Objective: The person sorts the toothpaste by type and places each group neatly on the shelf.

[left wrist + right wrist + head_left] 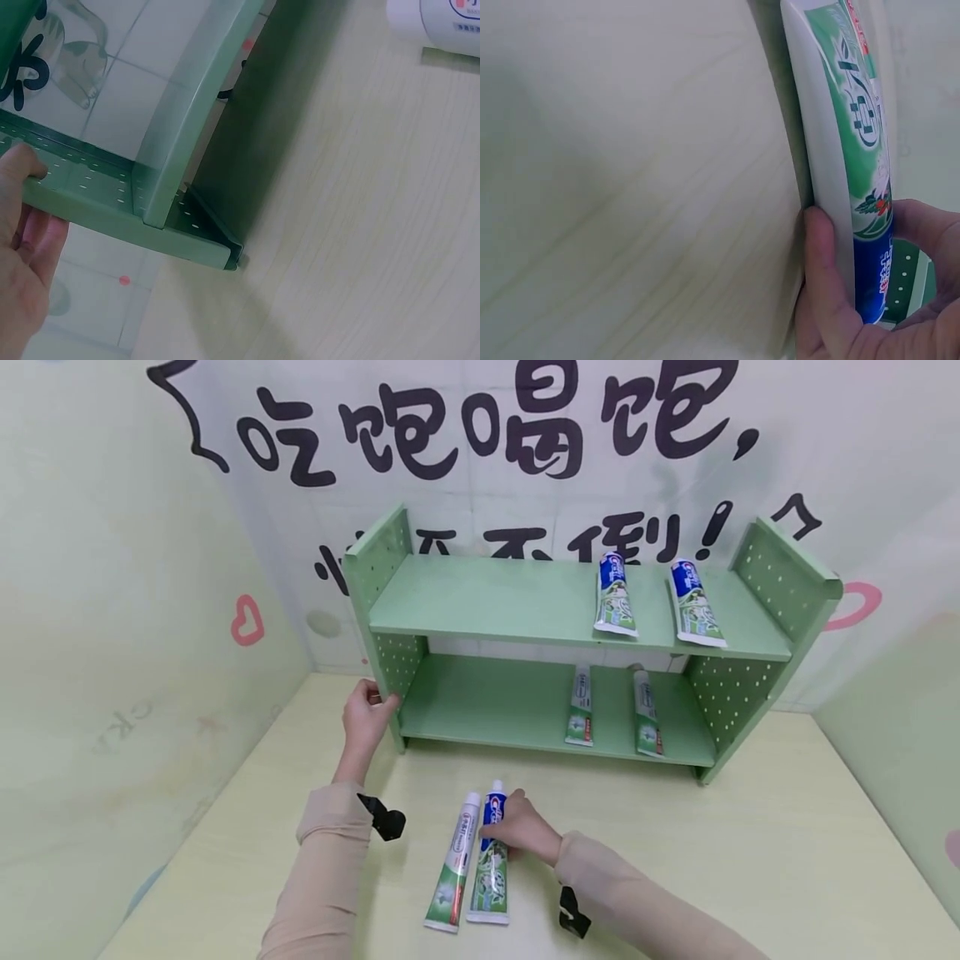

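Note:
My left hand (365, 718) grips the front edge of the green shelf's left side panel (387, 660). In the left wrist view the thumb lies on the panel's inner face, the fingers on the outer. On the table, my right hand (531, 827) holds a blue and green toothpaste tube (491, 881) near its cap end. The right wrist view shows thumb and fingers on opposite sides of this tube (855, 142). Just left of it lies a white and green toothpaste tube (452, 877), its cap pointing toward the shelf.
The two-tier green shelf (480, 602) stands at the back of the table (765, 843). Two blue and green tubes (615, 593) lie on its upper board, toward the right. Below them, two white and green tubes (581, 706) rest on the lower board. Walls enclose the table's back and sides.

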Motion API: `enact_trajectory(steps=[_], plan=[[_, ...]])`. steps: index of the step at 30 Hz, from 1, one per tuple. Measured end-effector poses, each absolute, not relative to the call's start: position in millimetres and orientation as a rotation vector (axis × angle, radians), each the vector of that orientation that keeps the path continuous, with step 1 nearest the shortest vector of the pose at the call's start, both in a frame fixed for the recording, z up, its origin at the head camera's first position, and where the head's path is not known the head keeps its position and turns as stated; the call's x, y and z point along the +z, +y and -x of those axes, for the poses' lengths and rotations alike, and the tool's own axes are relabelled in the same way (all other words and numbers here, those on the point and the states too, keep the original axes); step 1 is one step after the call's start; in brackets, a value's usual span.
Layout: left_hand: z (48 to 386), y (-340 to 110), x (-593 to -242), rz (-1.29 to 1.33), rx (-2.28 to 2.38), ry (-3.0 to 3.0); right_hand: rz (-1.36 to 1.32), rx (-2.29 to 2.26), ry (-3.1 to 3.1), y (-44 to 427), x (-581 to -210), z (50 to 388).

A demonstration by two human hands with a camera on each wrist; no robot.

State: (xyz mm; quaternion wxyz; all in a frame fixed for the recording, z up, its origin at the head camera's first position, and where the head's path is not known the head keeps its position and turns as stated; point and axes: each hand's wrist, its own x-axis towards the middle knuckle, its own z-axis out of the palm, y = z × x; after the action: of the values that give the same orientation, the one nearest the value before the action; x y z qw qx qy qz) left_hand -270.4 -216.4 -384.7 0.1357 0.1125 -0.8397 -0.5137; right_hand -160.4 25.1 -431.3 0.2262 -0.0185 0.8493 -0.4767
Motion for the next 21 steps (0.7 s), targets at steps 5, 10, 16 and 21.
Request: enact_trajectory(steps=[5,10,16,21], plan=[[272,-217,-384,-0.33,-1.495,-2.429,0.038,-1.265,2.396,21,-431,161],[273,-217,-385,-0.318,-1.49,-2.428,0.028,-1.252,2.407,20,-431,162],[271,-216,-384,-0.322,-1.494,-2.432,0.049,-1.241,2.406,26,-428,164],[269,-216,-383,-0.314,-1.497,-2.434,0.082,-1.242,2.399,34,-418,167]])
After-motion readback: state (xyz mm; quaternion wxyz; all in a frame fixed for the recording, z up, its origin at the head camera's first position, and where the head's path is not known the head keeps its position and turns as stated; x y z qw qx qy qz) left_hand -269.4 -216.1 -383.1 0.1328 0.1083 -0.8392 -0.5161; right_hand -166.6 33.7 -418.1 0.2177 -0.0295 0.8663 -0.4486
